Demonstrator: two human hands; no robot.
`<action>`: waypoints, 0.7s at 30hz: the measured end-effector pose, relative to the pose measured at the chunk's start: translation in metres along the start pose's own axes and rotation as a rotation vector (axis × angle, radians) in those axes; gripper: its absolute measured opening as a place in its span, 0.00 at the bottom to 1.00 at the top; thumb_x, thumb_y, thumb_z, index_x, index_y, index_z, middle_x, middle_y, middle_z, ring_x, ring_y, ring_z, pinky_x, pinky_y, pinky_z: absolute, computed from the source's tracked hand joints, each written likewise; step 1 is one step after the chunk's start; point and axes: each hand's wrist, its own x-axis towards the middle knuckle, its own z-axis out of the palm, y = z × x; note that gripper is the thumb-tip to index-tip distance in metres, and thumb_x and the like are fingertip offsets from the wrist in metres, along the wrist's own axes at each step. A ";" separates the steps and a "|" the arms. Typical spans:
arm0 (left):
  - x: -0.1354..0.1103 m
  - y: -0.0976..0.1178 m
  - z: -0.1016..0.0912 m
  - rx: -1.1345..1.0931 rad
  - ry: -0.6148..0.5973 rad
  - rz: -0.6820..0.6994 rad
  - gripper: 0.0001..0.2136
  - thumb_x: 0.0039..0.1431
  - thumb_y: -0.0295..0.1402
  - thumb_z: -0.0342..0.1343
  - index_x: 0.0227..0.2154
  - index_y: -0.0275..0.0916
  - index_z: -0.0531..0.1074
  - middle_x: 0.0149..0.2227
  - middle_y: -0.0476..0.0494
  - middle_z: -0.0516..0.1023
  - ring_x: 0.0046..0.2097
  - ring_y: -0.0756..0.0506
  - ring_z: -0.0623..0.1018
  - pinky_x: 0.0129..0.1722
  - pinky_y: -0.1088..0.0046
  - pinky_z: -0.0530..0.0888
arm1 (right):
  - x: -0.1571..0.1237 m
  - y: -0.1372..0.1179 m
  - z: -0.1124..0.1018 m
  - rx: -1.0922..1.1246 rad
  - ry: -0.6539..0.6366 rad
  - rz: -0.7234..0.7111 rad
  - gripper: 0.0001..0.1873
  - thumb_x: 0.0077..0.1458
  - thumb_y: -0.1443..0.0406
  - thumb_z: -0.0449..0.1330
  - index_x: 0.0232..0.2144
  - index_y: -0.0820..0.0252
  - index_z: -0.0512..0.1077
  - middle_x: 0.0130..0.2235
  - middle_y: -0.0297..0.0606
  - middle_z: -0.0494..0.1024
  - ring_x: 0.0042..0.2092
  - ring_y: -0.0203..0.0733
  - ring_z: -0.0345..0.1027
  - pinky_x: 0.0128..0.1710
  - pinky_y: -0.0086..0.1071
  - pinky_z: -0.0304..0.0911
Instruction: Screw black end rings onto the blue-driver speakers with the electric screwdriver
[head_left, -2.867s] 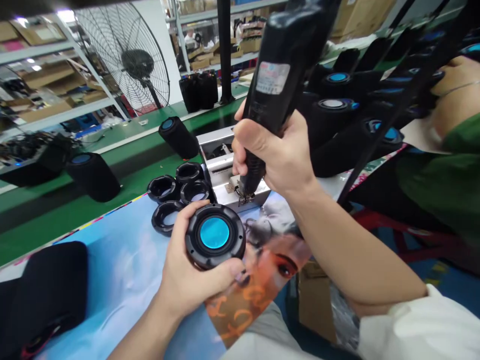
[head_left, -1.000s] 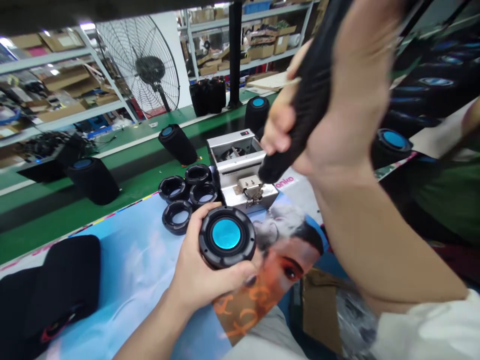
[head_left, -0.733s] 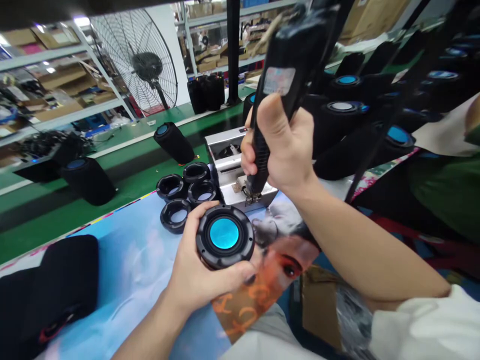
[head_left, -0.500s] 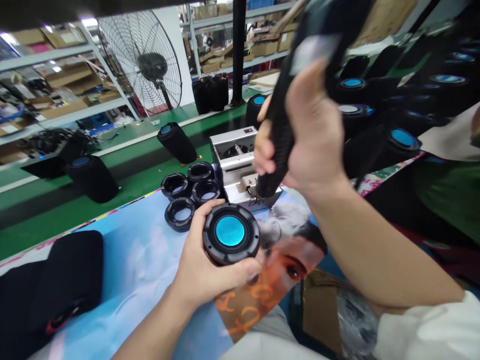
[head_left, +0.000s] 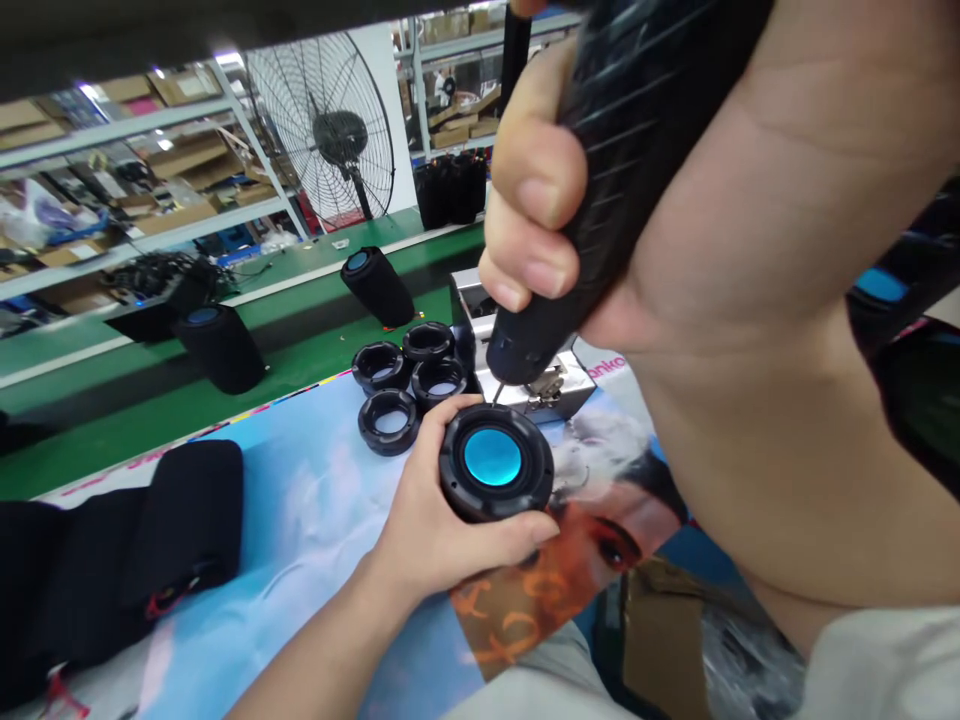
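My left hand [head_left: 442, 520] grips a round black speaker driver with a blue centre [head_left: 495, 460], held face up above the printed poster [head_left: 300, 520] that covers the bench. My right hand [head_left: 675, 200] is wrapped round a black electric screwdriver [head_left: 592, 200], close to the camera. Its bit points down at the top rim of the driver. Behind the tip sits a silver metal screw feeder box [head_left: 555, 385].
Several black ring parts [head_left: 409, 385] lie beside the box. Black cylinder speakers [head_left: 379, 285] stand on the green conveyor [head_left: 150, 400]. Black fabric speaker shells [head_left: 112, 570] lie at the left. A floor fan [head_left: 337, 130] and shelves with boxes are behind.
My right hand lifted the screwdriver from the feeder box and brought its tip over the driver's rim. The view has shifted closer to the tool. My left hand keeps the driver steady.
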 end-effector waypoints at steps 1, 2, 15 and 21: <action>0.000 0.000 0.000 -0.003 0.000 -0.007 0.41 0.40 0.40 0.82 0.57 0.44 0.69 0.49 0.46 0.86 0.49 0.40 0.86 0.51 0.64 0.81 | 0.001 0.002 0.001 0.022 0.005 -0.022 0.34 0.67 0.34 0.47 0.34 0.57 0.63 0.21 0.25 0.59 0.17 0.27 0.55 0.16 0.24 0.57; 0.000 0.000 0.000 -0.007 0.001 -0.013 0.41 0.40 0.40 0.82 0.57 0.44 0.69 0.49 0.46 0.86 0.49 0.39 0.86 0.51 0.64 0.81 | 0.002 0.003 0.002 0.029 0.015 -0.017 0.35 0.67 0.33 0.45 0.32 0.57 0.61 0.20 0.25 0.58 0.16 0.27 0.54 0.15 0.23 0.56; 0.000 0.001 0.000 0.018 -0.003 0.002 0.38 0.41 0.36 0.79 0.57 0.44 0.70 0.49 0.46 0.86 0.48 0.39 0.87 0.50 0.63 0.82 | 0.008 0.006 0.001 -0.009 -0.082 0.122 0.41 0.58 0.25 0.51 0.35 0.56 0.67 0.18 0.25 0.64 0.16 0.33 0.59 0.17 0.28 0.60; 0.001 0.001 0.001 0.051 0.019 0.010 0.38 0.41 0.37 0.79 0.56 0.43 0.69 0.48 0.45 0.86 0.47 0.39 0.87 0.49 0.62 0.82 | 0.007 0.021 0.004 -0.048 -0.071 0.035 0.46 0.52 0.23 0.56 0.38 0.58 0.82 0.18 0.31 0.64 0.16 0.40 0.58 0.13 0.36 0.53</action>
